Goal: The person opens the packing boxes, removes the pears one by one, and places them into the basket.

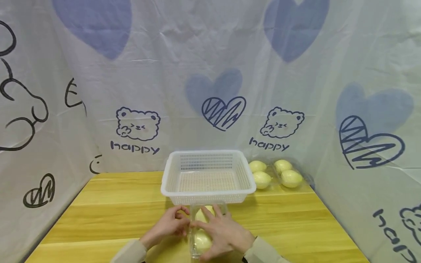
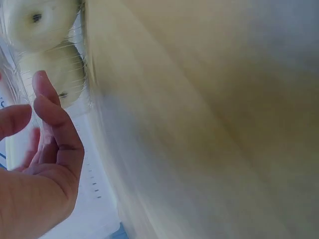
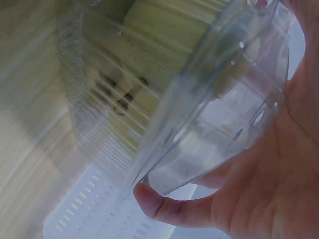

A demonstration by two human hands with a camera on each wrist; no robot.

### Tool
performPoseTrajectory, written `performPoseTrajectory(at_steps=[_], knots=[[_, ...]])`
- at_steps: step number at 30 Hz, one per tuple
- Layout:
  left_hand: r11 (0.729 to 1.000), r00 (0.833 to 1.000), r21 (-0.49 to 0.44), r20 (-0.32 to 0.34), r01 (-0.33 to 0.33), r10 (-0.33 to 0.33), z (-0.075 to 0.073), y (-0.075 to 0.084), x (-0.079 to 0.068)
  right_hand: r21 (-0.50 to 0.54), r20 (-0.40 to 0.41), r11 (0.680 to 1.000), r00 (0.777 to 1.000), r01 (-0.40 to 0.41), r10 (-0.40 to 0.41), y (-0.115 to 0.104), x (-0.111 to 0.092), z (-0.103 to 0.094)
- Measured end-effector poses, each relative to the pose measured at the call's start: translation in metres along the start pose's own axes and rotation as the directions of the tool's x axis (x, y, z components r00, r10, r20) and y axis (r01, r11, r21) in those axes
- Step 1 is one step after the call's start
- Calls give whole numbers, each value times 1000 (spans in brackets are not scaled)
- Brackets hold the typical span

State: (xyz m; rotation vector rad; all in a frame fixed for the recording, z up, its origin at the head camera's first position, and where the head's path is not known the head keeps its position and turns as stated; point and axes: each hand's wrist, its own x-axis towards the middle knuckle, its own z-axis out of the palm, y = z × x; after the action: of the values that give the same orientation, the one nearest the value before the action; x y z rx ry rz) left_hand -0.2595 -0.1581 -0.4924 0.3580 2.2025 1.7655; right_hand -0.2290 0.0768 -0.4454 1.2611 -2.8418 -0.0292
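Observation:
A clear plastic box with two pale yellow fruits inside stands at the front middle of the table. Across its top and right side my right hand lies with the fingers spread and the thumb at the near end. In the right wrist view one fingertip hooks over the edge of the box, by the palm. My left hand is beside the box's left edge. Its fingers are loosely bent with the thumb apart, and nothing shows between them; whether they touch the box I cannot tell.
A white slotted basket stands just behind the box, with nothing in it. To its right are more yellow fruits and another clear pack of fruits. A printed white cloth hangs around the wooden table.

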Motion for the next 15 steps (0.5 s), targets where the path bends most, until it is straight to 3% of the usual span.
performPoseTrajectory(at_steps=[5,10,15], knots=[[1000,999,7,-28,-19,19,1,3,7,8,7,1000,1000,4,-4,0,-1,0],[1000,999,8,-10,-31,31,-1,4,12,33,21,999,1000,-2,2,1,-1,-1],[998,1000,-63,16,0,1,-4,4,15,41,15,999,1000,-7,7,0,-1,0]])
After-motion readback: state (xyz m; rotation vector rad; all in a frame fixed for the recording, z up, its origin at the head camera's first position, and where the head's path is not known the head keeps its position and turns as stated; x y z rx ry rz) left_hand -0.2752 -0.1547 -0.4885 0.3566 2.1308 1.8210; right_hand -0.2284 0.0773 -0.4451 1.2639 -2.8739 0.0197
